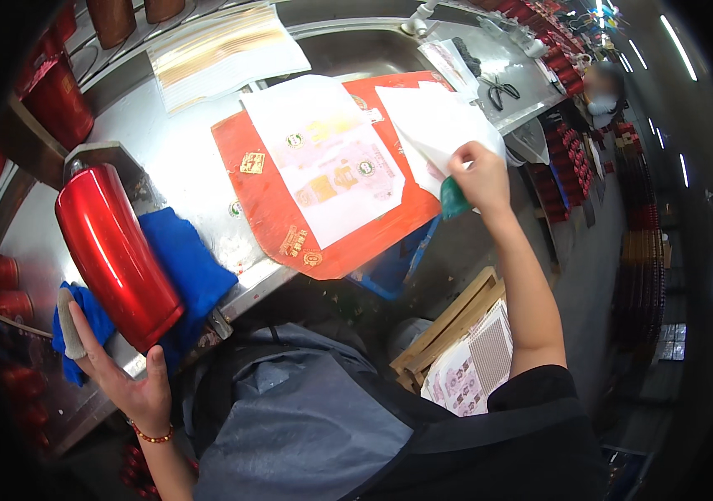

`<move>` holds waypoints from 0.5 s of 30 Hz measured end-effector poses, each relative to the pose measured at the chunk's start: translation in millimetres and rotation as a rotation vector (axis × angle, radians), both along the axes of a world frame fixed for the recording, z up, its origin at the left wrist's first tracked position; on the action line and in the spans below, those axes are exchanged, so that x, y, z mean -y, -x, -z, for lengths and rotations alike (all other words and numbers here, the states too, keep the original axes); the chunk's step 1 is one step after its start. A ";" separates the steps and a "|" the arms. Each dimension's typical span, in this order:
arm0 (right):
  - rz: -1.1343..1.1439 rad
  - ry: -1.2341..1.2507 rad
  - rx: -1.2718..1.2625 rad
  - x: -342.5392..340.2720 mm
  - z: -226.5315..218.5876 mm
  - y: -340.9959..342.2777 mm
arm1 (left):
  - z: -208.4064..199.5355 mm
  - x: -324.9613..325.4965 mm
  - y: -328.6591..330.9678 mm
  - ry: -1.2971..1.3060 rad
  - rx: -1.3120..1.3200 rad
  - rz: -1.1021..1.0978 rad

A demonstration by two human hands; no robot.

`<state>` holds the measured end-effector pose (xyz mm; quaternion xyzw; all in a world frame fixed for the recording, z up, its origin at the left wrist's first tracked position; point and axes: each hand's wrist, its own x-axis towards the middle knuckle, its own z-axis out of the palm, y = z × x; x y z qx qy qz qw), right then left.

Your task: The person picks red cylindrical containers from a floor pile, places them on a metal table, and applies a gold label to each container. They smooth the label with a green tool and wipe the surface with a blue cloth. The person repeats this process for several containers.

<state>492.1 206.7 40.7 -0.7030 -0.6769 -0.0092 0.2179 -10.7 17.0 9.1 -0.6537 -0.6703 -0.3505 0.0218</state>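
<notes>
At the left, a glossy red bottle-shaped vessel (118, 250) lies tilted on blue cloths (185, 259). My left hand (135, 388) is open beside its lower end, thumb and fingers spread. A grey cover (71, 327) sits on one finger. Whether the hand touches the vessel, I cannot tell. My right hand (480, 179) is closed, pinching the edge of a white sheet (432, 125) that lifts and curls. A flat green scraper-like piece (454, 199) sticks out below those fingers. Between the hands, a decal sheet (331, 159) with pink and gold prints lies on a red board (244, 179).
Striped gold-and-white sheets (223, 54) are stacked at the back, near a metal sink (348, 54). Black-handled scissors (503, 92) lie at the far right of the bench. Below stand a wooden crate (448, 326) and printed sheets (473, 367). Red vessels (56, 100) line the left.
</notes>
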 end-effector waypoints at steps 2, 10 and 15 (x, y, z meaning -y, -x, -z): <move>0.159 0.023 -0.079 -9.2 -17.9 -14.0 | -2.9 0.3 -0.5 -0.001 -0.003 -0.001; 0.461 -0.428 -0.289 -5.8 -34.4 -154.6 | -2.1 -2.4 1.6 -0.036 0.011 0.043; 0.775 -0.663 -0.509 74.2 11.3 -251.3 | -2.5 -4.8 -1.4 -0.042 0.028 0.053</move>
